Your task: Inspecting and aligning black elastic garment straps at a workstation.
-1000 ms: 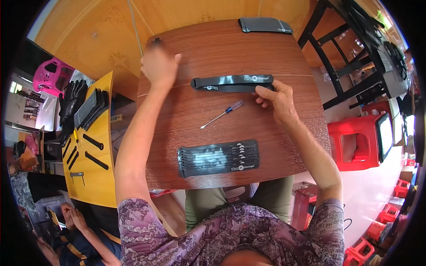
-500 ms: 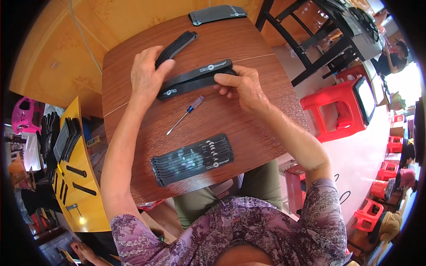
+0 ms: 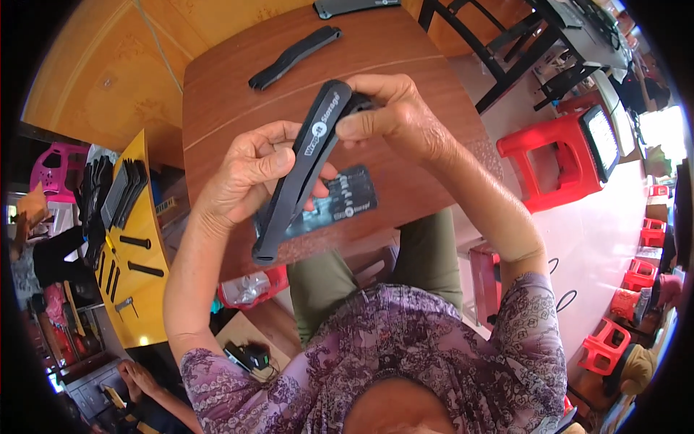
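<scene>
A folded black strap with white print is raised over the wooden table, slanting from upper right to lower left. Its upper end is pinched between the thumb and fingers of my right hand. My left hand grips the strap about its middle, thumb in front and fingertips showing behind. Below it on the table lies a dark printed card stack with straps, partly covered by my left hand and the held strap. A bundle of black straps rests farther back on the table. I cannot see the screwdriver now.
Another stack of strap cards sits at the table's far edge. To the left, a yellow board carries loose straps and card stacks. A red stool stands on the right. A co-worker's hand shows at lower left.
Both hands have brought the strap nearer to me and tilted it steeply. My left hand has left the table beside the strap bundle and now holds the strap; the bundle stays behind.
</scene>
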Demonstrator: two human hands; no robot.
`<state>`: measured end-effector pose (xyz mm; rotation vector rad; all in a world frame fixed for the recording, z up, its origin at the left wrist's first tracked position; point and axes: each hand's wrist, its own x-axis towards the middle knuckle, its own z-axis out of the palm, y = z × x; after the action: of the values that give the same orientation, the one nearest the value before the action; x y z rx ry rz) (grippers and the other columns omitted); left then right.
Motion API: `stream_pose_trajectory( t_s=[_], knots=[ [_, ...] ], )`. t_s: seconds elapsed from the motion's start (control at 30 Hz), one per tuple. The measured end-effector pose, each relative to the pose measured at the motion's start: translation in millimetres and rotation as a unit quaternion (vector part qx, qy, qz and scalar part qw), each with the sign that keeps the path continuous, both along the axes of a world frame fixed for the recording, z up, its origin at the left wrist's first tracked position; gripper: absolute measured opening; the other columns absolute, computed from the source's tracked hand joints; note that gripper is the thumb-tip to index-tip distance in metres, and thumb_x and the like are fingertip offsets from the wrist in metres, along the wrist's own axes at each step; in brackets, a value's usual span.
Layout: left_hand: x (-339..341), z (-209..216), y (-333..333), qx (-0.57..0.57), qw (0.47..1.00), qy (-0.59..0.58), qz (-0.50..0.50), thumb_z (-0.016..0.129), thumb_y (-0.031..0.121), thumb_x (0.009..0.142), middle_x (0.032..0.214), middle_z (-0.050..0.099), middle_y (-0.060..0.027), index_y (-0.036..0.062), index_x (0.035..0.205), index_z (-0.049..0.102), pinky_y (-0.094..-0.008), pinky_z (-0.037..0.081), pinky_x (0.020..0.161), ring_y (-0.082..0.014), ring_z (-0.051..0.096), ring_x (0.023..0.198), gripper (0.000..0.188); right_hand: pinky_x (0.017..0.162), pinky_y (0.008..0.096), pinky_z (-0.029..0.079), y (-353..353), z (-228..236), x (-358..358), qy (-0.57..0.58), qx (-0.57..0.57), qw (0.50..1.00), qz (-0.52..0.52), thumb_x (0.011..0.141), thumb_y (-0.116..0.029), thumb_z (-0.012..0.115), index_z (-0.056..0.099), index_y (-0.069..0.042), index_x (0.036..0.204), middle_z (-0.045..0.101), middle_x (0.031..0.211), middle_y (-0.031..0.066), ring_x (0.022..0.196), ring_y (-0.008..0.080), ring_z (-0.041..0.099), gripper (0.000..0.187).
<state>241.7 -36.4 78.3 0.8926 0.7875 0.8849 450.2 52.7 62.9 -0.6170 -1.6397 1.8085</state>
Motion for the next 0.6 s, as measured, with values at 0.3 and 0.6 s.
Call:
stream_pose_trajectory(
  t_s=[0.3,0.6],
  knots=[
    [37,-36,-87,-0.017,0.957,-0.033,0.289,0.071,0.009,0.076,0.083,0.062,-0.0105,-0.005,0.104,0.055,-0.0264,0.054,0.052,-0.0133,0.061,0.063,0.035,0.055,0.0208,0.044,-68,-9,-1,-0.048,0.008,0.996,-0.078,0.081,-0.015,0.067,0.062,0.001,0.1,0.064,0.077,0.0032,0.064,0.0071,0.056,0.025],
    [67,-44,-117,0.003,0.937,-0.018,0.349,0.07,0.004,0.078,0.09,0.063,-0.0109,-0.0071,0.108,0.052,-0.0247,0.051,0.069,-0.0144,0.061,0.074,0.038,0.051,0.0175,0.041,-122,-15,7,0.0,-0.075,0.997,-0.001,0.085,-0.013,0.064,0.064,0.001,0.09,0.063,0.069,0.0035,0.06,0.0054,0.055,0.015]
  ],
)
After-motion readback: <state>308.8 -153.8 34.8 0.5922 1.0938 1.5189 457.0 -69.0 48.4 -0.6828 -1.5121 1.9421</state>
